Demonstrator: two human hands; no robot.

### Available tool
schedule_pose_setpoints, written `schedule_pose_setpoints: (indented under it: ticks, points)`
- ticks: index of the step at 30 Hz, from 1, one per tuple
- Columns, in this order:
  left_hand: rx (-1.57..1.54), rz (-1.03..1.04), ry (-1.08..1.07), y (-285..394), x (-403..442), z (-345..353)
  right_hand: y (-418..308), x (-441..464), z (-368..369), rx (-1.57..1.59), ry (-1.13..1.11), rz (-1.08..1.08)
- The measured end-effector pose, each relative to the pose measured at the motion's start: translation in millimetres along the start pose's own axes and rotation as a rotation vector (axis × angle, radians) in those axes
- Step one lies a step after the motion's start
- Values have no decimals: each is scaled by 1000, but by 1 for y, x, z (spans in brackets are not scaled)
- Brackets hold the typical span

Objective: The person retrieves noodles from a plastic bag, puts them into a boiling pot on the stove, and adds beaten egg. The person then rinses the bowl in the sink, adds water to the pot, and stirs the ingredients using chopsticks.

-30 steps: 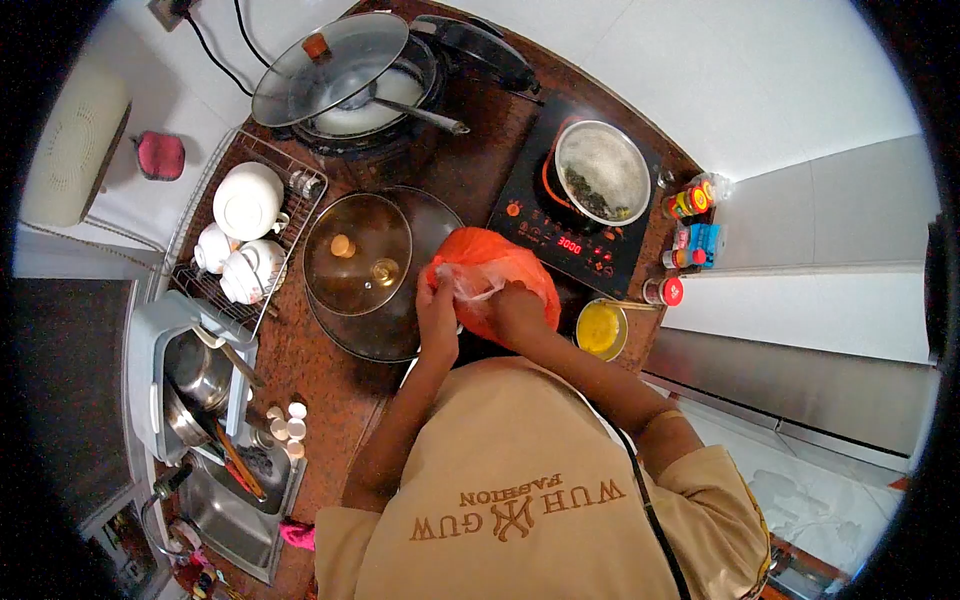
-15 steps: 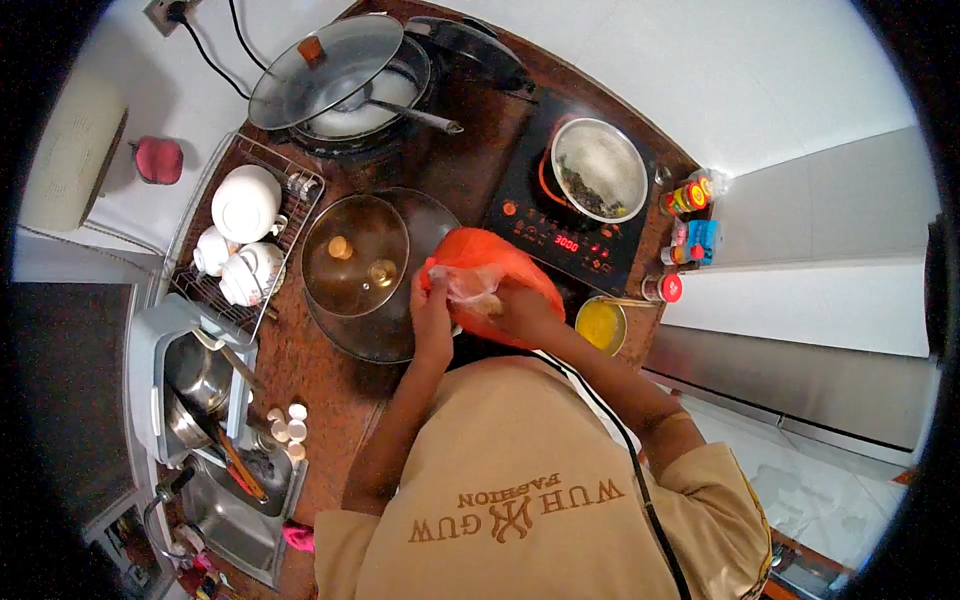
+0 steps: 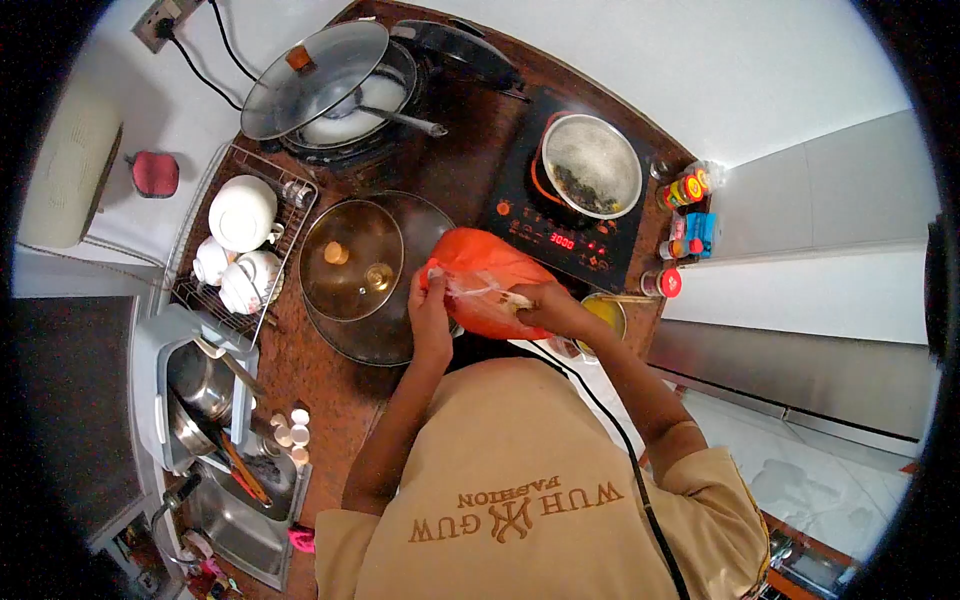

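Note:
A red plastic bag (image 3: 490, 262) is held up in front of my chest, with a clear inner bag (image 3: 470, 284) at its mouth. My left hand (image 3: 430, 318) is closed on the bag's left edge. At the bag's right side, my right hand (image 3: 552, 310) is closed, fingers pinched around a small pale piece (image 3: 516, 301) whose kind I cannot make out. Partly hidden behind my right wrist is a bowl of yellow liquid (image 3: 606, 312) with chopsticks (image 3: 630, 298) across its rim.
A pot with bubbling liquid and dark leafy bits (image 3: 590, 165) sits on the induction cooktop (image 3: 520, 195). Left are a glass-lidded pan (image 3: 352, 260) and a rack with white bowls (image 3: 244, 212). Eggshells (image 3: 292, 432) lie near the sink (image 3: 240, 530); jars (image 3: 668, 283) stand right.
My right hand has drawn out of the bag's mouth towards the right, and a pale piece now shows at its fingertips. My left hand keeps its hold on the bag.

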State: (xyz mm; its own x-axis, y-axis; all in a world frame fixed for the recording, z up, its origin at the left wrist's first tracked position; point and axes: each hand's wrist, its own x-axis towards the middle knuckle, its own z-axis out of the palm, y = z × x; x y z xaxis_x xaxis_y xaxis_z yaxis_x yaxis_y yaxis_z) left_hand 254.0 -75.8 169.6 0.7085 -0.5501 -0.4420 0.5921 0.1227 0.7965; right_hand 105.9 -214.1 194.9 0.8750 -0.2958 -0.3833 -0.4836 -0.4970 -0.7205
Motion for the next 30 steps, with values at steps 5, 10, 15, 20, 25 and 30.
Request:
schedule_pose_setpoints:
  ticks: [5,10,15,20,25,30]
  points:
    - [-47,-5,12,-11,7,-5,-4,-6,-10,-10,30,-26]
    - [-60,-30,55,-6,5,-1,3,-6,-9,537,106,65]
    - [-78,-39,38,-5,4,6,5,-2,-15,735,219,90]
    - [-50,-45,33,-14,10,0,1,-4,-26,1077,207,227]
    - [-91,-24,12,-25,18,-5,-10,-14,-53,1419,168,267]
    - [-147,-61,35,-14,13,10,-7,-6,-88,1646,195,188]
